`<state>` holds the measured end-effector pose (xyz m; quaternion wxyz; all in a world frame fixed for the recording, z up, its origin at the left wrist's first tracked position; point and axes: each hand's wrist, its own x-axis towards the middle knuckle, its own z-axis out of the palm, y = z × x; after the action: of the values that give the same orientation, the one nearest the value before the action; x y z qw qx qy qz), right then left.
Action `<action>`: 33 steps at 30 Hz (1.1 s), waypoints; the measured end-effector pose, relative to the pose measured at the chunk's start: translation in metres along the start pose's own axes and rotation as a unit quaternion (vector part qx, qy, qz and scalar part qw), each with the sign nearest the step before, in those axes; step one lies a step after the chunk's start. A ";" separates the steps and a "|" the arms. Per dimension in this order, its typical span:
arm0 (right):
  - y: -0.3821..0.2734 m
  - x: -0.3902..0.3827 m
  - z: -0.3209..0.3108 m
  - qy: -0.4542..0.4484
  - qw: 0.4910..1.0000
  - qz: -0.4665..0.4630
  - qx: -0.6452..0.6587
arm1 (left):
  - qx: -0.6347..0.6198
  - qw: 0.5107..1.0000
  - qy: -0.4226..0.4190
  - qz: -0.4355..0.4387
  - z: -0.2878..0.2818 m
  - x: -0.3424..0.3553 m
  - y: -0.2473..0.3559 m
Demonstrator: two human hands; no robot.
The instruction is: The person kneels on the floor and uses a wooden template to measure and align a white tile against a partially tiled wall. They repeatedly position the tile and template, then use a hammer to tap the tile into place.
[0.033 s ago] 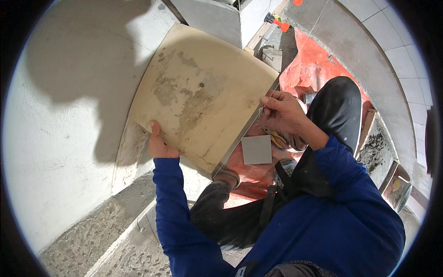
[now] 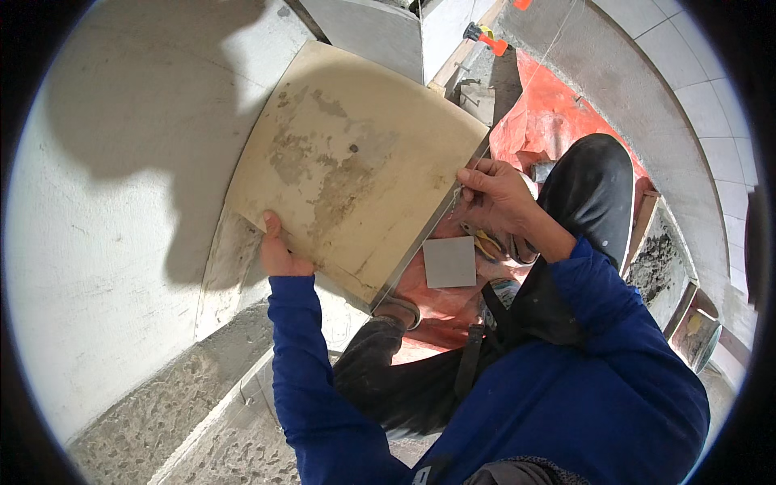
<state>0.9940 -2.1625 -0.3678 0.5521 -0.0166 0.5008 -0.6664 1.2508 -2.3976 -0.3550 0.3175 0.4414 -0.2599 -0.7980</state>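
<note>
Head cam: so my left hand (image 2: pixel 283 257) grips the lower-left edge of this big, stained beige square panel (image 2: pixel 356 174) in front of me, thumb on top. Right hand (image 2: pixel 505 194) is at its right edge, can't tell what those fingers are pinching. Flat grey square tile (image 2: pixel 449 263) lies nearby.

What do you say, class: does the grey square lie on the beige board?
No, the grey square lies beside the beige board, off its right-hand edge.

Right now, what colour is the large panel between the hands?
Beige with grey-brown patches; the panel shows best in the head view.
</note>
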 end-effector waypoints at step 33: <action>-0.005 -0.002 0.000 -0.003 0.997 -0.031 -0.069 | 0.015 1.000 -0.017 -0.014 -0.006 0.000 0.004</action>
<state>0.9907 -2.1617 -0.3633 0.5299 -0.0720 0.5433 -0.6473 1.2575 -2.4012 -0.3551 0.2952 0.4363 -0.2715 -0.8055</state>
